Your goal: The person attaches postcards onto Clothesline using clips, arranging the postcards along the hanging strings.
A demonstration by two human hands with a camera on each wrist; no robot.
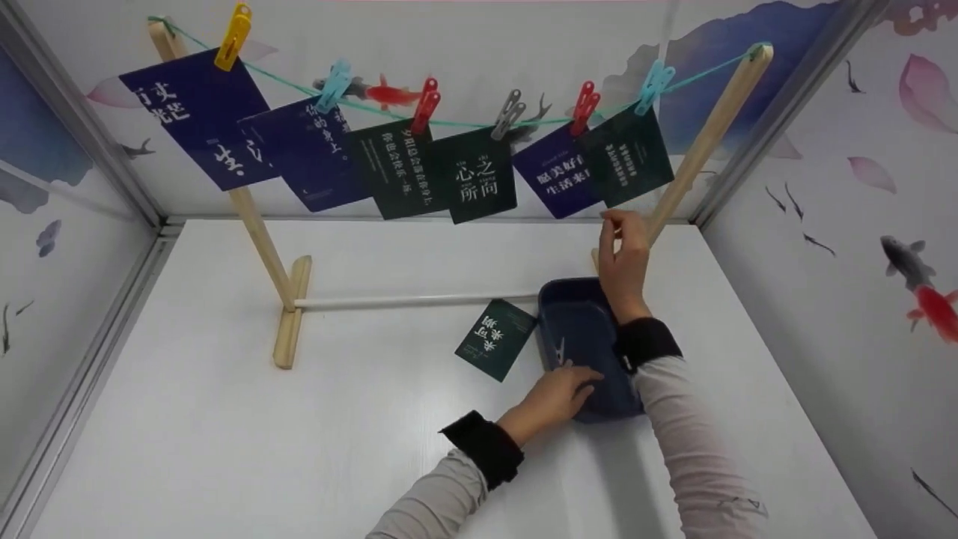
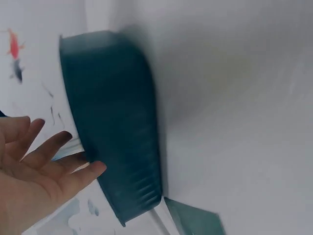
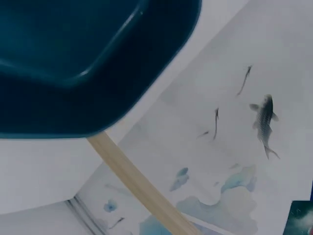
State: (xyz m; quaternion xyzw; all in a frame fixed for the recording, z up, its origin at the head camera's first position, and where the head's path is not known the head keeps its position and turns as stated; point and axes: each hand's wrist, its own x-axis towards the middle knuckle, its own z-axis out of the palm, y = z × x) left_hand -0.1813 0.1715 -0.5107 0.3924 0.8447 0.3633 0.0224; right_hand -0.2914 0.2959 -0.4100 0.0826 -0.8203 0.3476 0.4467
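My left hand (image 1: 554, 397) reaches over the near-left rim of a dark blue plastic basin (image 1: 580, 288). In the left wrist view its fingers are spread beside the basin wall (image 2: 112, 112) and hold nothing. A grey clothespin (image 1: 560, 352) is inside the basin, near those fingers. Raised at the right, my right hand (image 1: 627, 258) has its fingers loosely bent, fingertips just under the lower edge of a hanging dark green card (image 1: 627, 157). A light blue clothespin (image 1: 655, 86) clips that card to a green string (image 1: 707, 73). The right wrist view does not show this hand.
Left of the basin a dark green card (image 1: 497, 340) lies on the white table (image 1: 359, 449). More blue and green cards hang from coloured clothespins, among them a yellow clothespin (image 1: 233, 37). Wooden posts (image 1: 711, 135) carry the string; a white rod (image 1: 412, 301) runs low between them.
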